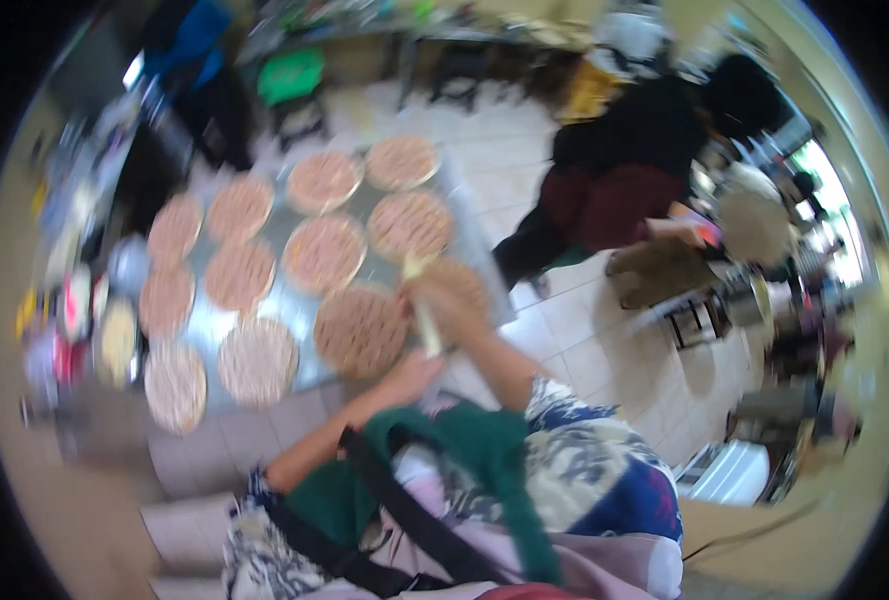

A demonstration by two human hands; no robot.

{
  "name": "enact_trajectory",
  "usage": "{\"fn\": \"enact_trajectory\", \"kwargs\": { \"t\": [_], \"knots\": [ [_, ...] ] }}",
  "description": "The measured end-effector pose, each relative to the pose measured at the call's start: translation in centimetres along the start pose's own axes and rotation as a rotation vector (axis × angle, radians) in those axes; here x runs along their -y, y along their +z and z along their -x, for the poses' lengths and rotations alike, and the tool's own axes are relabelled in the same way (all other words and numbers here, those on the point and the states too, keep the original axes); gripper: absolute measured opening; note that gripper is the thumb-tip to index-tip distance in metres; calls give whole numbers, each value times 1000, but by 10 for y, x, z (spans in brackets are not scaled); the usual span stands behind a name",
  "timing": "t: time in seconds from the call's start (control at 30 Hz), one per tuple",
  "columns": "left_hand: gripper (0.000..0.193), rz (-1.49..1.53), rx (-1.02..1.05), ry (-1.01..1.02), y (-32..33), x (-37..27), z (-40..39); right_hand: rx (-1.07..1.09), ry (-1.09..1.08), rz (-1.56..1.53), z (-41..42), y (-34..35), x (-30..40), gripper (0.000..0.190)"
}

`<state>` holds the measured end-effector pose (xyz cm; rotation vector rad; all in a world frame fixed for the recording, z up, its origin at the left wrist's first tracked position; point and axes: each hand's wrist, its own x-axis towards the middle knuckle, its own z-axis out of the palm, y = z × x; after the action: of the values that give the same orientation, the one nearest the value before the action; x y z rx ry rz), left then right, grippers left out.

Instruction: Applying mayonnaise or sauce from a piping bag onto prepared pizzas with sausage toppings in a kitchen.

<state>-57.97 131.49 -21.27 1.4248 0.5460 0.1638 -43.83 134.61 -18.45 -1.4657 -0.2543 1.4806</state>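
A pale cream-coloured narrow object (pixel 423 322) slants between my hands over the near right part of a metal-topped table (pixel 384 161); blur hides what exactly it is. My right hand (pixel 433 294) grips its upper part above a round flat base (pixel 471 289), which the hand and forearm partly cover. At its lower end, close to the table's near edge, is my left hand (pixel 413 375), fingers closed around it. Just left of my hands lies a browner round base (pixel 360 330) with dark streaks. Several pinkish bases (pixel 324 251) are spread in rows, and two paler ones (pixel 257 361) lie at the near left.
A person in dark clothes (pixel 617 165) bends beyond the table's right side. Another person (pixel 197 82) stands at the far left. A green-topped stool (pixel 291 79) is behind the table. Containers (pixel 118 341) crowd the left side. A brown-covered seat (pixel 662 274) stands to the right.
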Motion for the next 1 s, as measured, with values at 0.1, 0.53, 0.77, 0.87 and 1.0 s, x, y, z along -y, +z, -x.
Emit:
{"fn": "enact_trajectory", "kwargs": {
  "t": [0.1, 0.53, 0.77, 0.87, 1.0],
  "knots": [
    [21, -112, 61, -74, 11, -28, -9, 80, -41, -3, -45, -37, 0, 12],
    [22, -5, -45, 144, -4, 16, -10, 301, 109, 352, -75, 35, -6, 22],
    [20, 222, -167, -47, -22, 36, 7, 419, -399, 991, -95, 60, -33, 26],
    [19, 237, -178, -65, -22, 49, 10, 503, -748, 1224, -85, 66, -49, 24],
    [19, 218, -219, -46, -26, 48, 12, 651, -729, 1403, -72, 75, -55, 24]
  ]
}}
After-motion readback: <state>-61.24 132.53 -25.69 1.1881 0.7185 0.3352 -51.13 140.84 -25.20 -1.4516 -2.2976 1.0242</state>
